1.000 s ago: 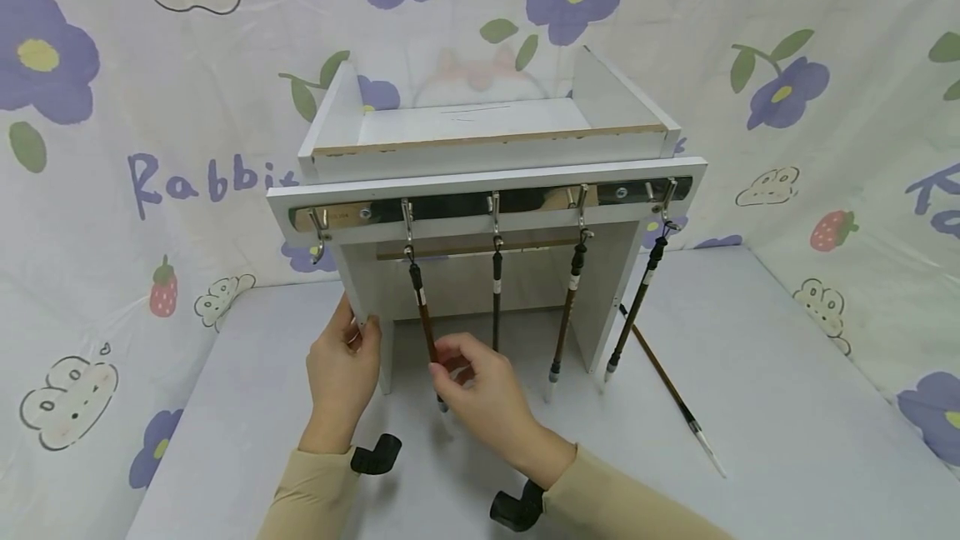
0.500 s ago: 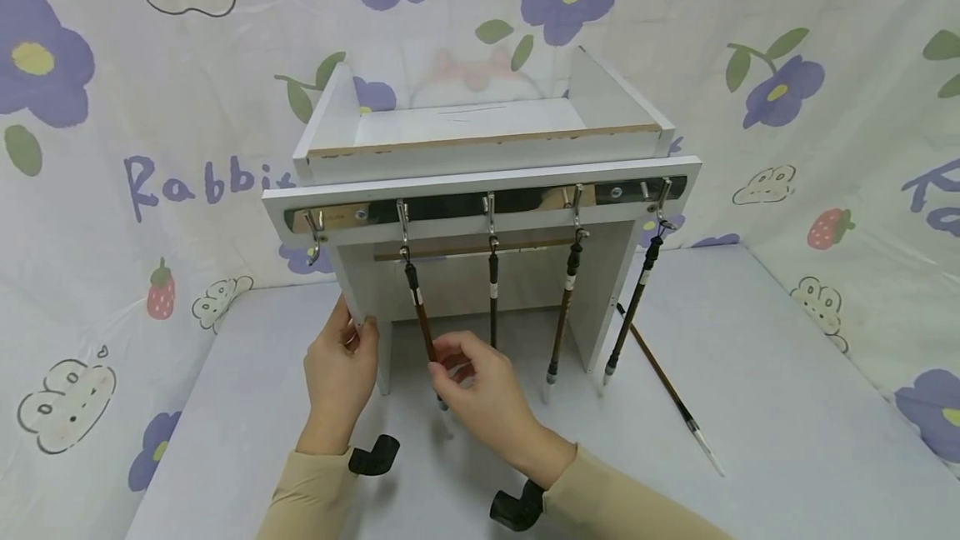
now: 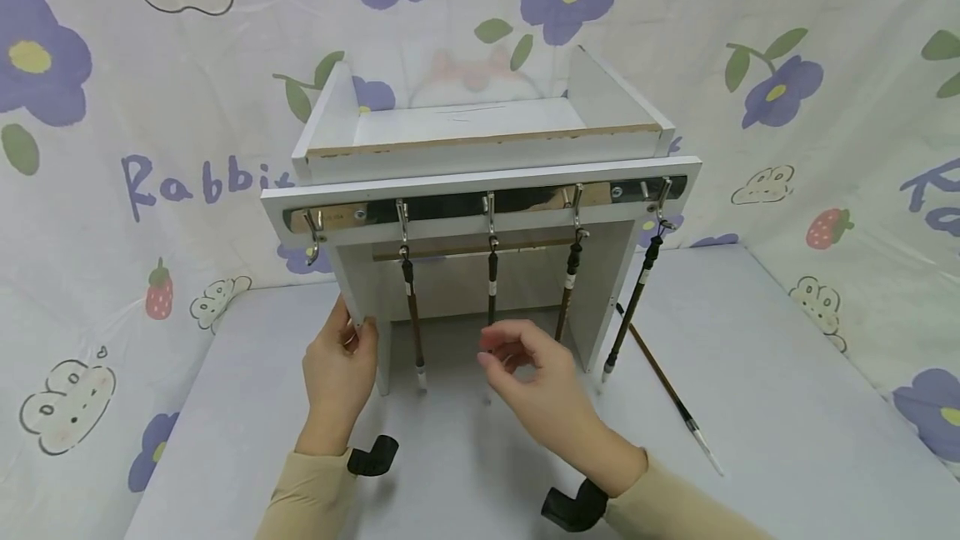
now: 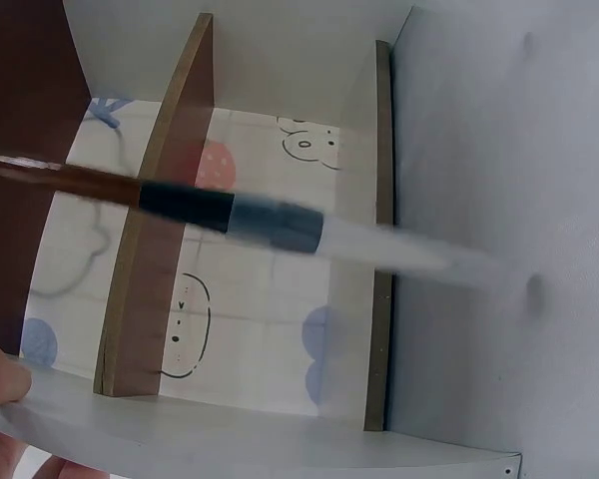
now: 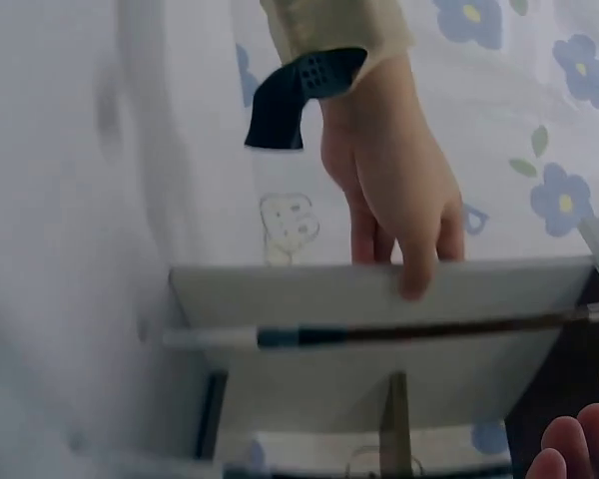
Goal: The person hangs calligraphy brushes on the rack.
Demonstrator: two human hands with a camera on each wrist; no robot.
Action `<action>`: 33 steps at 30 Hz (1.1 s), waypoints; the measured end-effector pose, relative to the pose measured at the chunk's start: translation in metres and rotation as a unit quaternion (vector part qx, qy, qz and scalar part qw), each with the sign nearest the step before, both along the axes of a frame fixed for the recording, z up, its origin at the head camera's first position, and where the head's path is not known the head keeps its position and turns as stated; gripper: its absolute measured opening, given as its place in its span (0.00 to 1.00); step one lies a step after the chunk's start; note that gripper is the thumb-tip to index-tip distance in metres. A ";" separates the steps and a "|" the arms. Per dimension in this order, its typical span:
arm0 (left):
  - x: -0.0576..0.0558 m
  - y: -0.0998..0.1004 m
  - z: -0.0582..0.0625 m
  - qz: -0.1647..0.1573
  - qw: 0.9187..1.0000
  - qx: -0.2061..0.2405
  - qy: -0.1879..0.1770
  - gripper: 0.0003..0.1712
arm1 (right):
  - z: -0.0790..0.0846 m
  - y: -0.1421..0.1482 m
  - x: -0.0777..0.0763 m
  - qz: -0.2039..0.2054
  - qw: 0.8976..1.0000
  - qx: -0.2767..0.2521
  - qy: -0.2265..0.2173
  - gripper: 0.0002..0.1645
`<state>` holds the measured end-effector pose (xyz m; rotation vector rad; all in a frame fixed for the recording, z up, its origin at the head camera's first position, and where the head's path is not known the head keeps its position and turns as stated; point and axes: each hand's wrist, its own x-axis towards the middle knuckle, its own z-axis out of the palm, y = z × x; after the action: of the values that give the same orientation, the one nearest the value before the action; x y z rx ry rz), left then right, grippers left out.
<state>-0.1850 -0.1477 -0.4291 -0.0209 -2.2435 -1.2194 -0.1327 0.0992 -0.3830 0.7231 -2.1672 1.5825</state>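
Observation:
My left hand (image 3: pixel 341 377) grips the edge of the left side panel of a white wooden shelf (image 3: pixel 480 177), thumb on one side and fingers on the other. Several calligraphy brushes hang from the hook rail (image 3: pixel 442 207). The leftmost brush (image 3: pixel 414 315) hangs nearly straight and free of both hands; its white tip blurs in the left wrist view. My right hand (image 3: pixel 543 382) is by the middle brush (image 3: pixel 492 282), fingers loosely curled, thumb and forefinger apart. It covers part of this brush and the lower end of the brush (image 3: pixel 570 282) to its right.
The rail's leftmost hook (image 3: pixel 313 240) bears nothing. Another brush (image 3: pixel 667 382) lies on the white table (image 3: pixel 787 407), right of the shelf. The rightmost brush (image 3: pixel 633 307) hangs by the right panel. A patterned cloth (image 3: pixel 885 107) stands behind and at the sides.
My right hand has let go of the leftmost brush and moved right to the middle one. The leftmost brush has swung to hang straighter. My left hand keeps its grip on the panel.

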 end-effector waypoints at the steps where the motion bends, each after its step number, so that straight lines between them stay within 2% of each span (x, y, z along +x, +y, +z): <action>1: 0.000 0.000 0.000 0.000 1.000 0.001 0.000 0.28 | 0.005 0.006 0.003 -0.005 1.000 0.004 0.009 0.14; 4: 0.000 -0.001 0.000 0.001 1.000 0.003 -0.001 0.28 | 0.014 0.024 0.006 -0.021 0.999 0.027 0.031 0.16; 10: -0.001 0.000 0.001 -0.003 1.000 0.012 -0.006 0.28 | -0.004 0.073 -0.001 -0.060 0.994 0.070 0.051 0.19; 16: -0.001 0.002 0.000 -0.010 1.000 0.014 -0.007 0.29 | -0.011 0.115 0.002 -0.109 0.987 0.103 0.050 0.21; 18: -0.002 0.003 0.000 -0.010 1.000 0.014 -0.006 0.29 | -0.014 0.127 0.003 -0.130 0.984 0.112 0.042 0.21; 20: -0.002 0.003 -0.001 -0.010 1.000 0.013 -0.007 0.29 | -0.011 0.134 0.010 -0.154 0.981 0.117 0.028 0.21; 25: -0.002 0.003 -0.001 -0.011 1.000 0.012 -0.008 0.29 | -0.021 0.159 0.010 -0.206 0.970 0.130 -0.019 0.21; 29: -0.002 0.001 -0.001 -0.005 1.000 0.011 -0.009 0.29 | -0.043 0.187 -0.006 -0.228 0.959 0.154 -0.066 0.21; 33: -0.001 0.000 -0.001 0.000 1.000 0.009 -0.010 0.28 | -0.062 0.209 -0.022 -0.226 0.947 0.195 -0.115 0.24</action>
<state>-0.1861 -0.1480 -0.4302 -0.0008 -2.2497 -1.2443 -0.1545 0.3078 -0.4450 0.1118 -2.6135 1.0579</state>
